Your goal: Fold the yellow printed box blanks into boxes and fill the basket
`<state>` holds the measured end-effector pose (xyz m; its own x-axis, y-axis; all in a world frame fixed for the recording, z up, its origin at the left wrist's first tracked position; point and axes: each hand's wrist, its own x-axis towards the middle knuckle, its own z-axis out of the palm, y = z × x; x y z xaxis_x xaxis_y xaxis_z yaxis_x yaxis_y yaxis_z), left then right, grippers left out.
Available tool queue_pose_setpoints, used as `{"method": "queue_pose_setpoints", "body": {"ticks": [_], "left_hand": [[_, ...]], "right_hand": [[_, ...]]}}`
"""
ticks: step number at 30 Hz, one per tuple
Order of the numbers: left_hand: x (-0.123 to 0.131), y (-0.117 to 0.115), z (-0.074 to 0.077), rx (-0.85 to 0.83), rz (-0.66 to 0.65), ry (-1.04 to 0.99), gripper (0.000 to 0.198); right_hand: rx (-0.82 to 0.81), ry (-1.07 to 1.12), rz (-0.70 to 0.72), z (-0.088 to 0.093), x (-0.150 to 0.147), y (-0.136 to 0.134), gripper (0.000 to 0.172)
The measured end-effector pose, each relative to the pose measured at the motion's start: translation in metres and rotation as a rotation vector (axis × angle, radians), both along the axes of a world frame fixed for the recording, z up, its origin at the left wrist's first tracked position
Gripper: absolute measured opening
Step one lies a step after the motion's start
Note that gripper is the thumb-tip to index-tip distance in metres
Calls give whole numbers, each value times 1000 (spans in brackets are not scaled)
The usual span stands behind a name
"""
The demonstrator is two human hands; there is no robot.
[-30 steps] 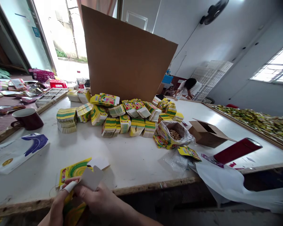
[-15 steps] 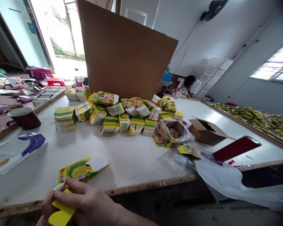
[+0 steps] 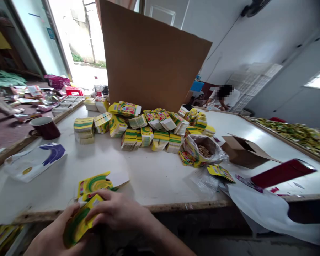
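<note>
"How is the grip?"

"Both hands are closed on one thing. A yellow-and-green printed cardboard carton (image 3: 80,224) is gripped between them: its left side is held by the left hand (image 3: 52,233), and its right edge is clasped under the curled fingers of the right hand (image 3: 118,209)."

"And where is it held, in the head view?"

"Just on the near side of a flattened yellow-and-green carton with a white flap (image 3: 94,183), which is laid near the front edge of the white tabletop (image 3: 152,177). Whether the two are touching cannot be told."

"What is seen to the left of the flattened carton?"

"A white packet with a curved purple print (image 3: 37,161) is laid there; farther back on that side, a dark maroon mug with a pale inside (image 3: 46,128) is placed."

"Behind the flattened carton?"

"Stacks of folded yellow-and-green cartons (image 3: 160,140) are lined up, and beyond them a large brown cardboard sheet (image 3: 152,57) is stood on edge."

"To its right?"

"A yellow printed box lined with clear plastic (image 3: 190,145) is seen well apart from it, partly filled with small tan pieces (image 3: 204,151). Farther right, an open brown cardboard box (image 3: 237,156) and a dark red cylinder (image 3: 282,173) are placed."
</note>
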<state>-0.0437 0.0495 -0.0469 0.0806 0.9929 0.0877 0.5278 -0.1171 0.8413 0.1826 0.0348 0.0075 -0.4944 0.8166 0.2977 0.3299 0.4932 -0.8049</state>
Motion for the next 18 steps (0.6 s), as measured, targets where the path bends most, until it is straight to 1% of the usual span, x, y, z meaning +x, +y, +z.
{"method": "queue_pose_setpoints", "body": {"ticks": [1,2,3,5,7,8,9,10,11,12,14,15,16,17,18], "left_hand": [[2,-2,8,14,-88,85,56],[4,-4,16,38,-126,131,57],[7,-6,24,40,-152,160,58],[13,-10,39,18,-151,194,58],[18,-12,49,-42,-132,149,53],[19,-11,53,-94,-141,79,52],[18,-11,56,-135,-121,-21,51],[15,-9,59,-151,-66,-150,50],[10,-8,62,-126,31,-310,48],[2,-6,65,-72,156,-490,46],[-15,-3,73,102,447,-872,41],[-23,-2,78,140,550,-1032,39],[-30,-3,82,161,664,-1163,41],[-34,-4,85,134,765,-1258,45],[-37,-5,86,66,834,-1324,48]], "right_hand": [[-13,23,45,3,1,1,15],[-35,41,65,6,2,2,16],[-54,60,62,7,1,1,20],[-108,107,-40,5,-5,-2,40],[-183,166,-131,-1,-12,-5,62],[-224,206,-153,-4,-15,-6,69],[-255,249,-161,-7,-16,-5,73],[-266,282,-174,-10,-15,-3,72],[-251,286,-207,-12,-13,1,67],[-216,263,-256,-14,-9,6,58],[-116,138,-388,-19,0,17,38],[-83,86,-435,-21,4,22,32],[-60,37,-471,-24,6,27,29],[-47,0,-489,-27,7,31,29],[-40,-31,-493,-31,7,34,30]]}}
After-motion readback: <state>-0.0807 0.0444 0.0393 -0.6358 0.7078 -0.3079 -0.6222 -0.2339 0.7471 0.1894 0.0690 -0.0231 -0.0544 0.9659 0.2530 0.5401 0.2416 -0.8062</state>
